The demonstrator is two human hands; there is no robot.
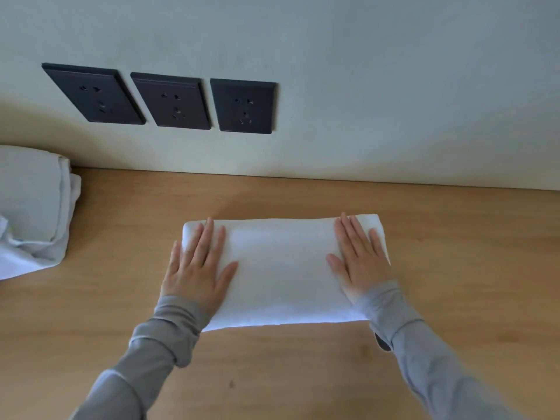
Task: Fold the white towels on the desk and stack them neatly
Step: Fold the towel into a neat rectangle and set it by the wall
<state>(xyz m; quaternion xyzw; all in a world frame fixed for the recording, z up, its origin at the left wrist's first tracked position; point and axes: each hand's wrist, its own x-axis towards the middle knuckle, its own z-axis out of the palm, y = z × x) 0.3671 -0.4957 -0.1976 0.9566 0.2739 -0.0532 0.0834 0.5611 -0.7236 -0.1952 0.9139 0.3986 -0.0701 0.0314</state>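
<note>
White towel, folded into a thick oblong, lies flat on the wooden desk, out from the wall and a little to the right of the row of three dark sockets. Both hands lie on top of it with fingers straight and spread, gripping nothing. The left hand presses the end below the sockets, and the right hand presses the end farther from them. To my eye the palms are there to flatten the layers and square the edges, so the fold holds and the piece will sit level in a stack. Grey sleeves reach down to the wrists. Well off to the left of the sockets, close to the wall, sits a heap of more white cloth, partly folded and partly loose, running out of sight. I judge it to be either the work left to do or the start of the stack, but I cannot tell which.
</note>
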